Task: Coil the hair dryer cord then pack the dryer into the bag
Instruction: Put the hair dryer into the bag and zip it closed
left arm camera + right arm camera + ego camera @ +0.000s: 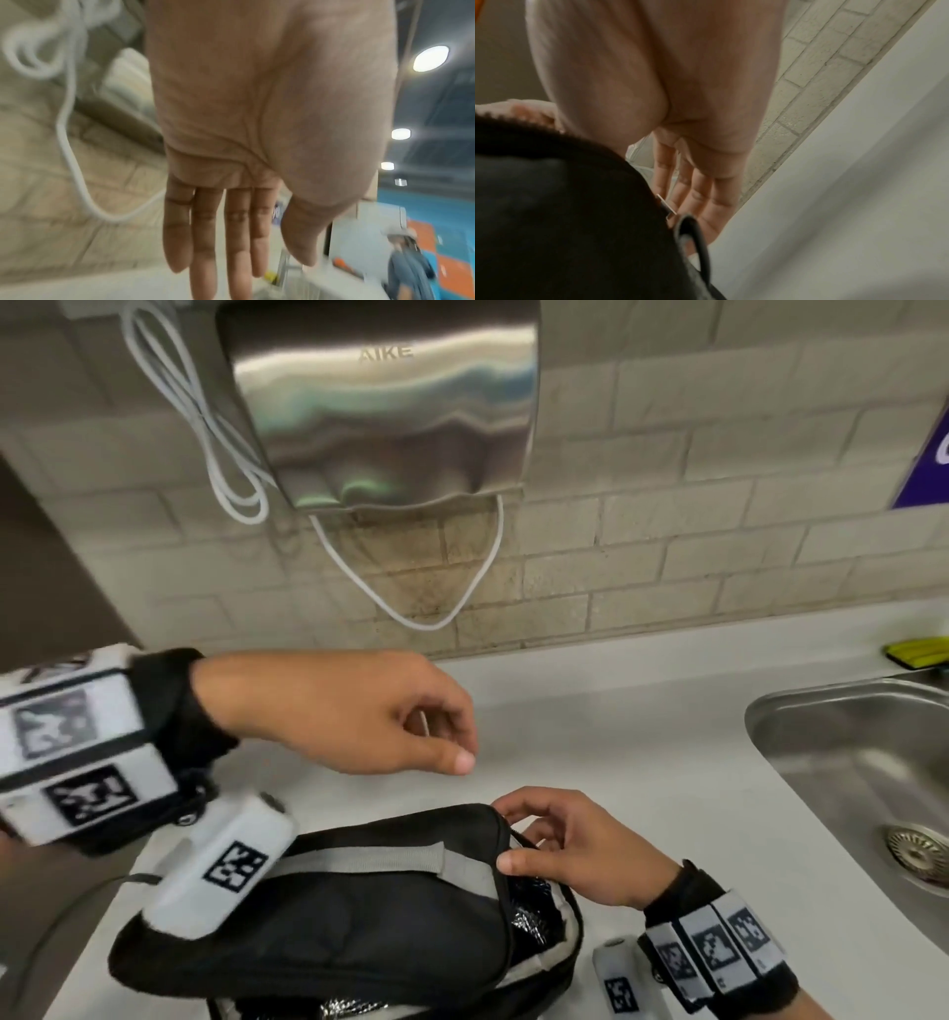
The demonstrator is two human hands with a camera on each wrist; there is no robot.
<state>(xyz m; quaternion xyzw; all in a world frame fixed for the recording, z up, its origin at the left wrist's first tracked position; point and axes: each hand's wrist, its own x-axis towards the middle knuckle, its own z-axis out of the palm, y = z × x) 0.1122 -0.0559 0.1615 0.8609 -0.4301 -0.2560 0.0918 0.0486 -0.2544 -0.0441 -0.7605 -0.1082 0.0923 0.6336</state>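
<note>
We see the black fabric bag with grey trim and a grey strap (359, 916) lying on the pale grey countertop (642, 762), close to its near edge, with its right end gaping open on something dark and shiny inside; whether that is the hair dryer we cannot tell, and no dryer or its cord is plainly visible. Our right hand (570, 850) rests at that open end, thumb and forefinger pinching the bag's rim; the right wrist view shows the other fingers lying fairly straight beside a small metal zipper tab (666, 205), though the dark cloth fills most of that picture. Our left hand (354, 711) hovers above the counter behind the bag, holding nothing, fingers loosely curled in the head view and hanging nearly straight in the blurred left wrist view. Bare counter runs between the bag and the beige brick-tiled wall (667, 546), and on to the rim of the stainless steel sink (821, 731) at right, which the frame cuts off. A brushed-steel hand dryer marked AIKE (380, 403) hangs on the wall with a white cable (205, 428) looped beside and below it. A yellow-green sponge-like thing (914, 654) sits by the sink's far corner, partly cut off.
</note>
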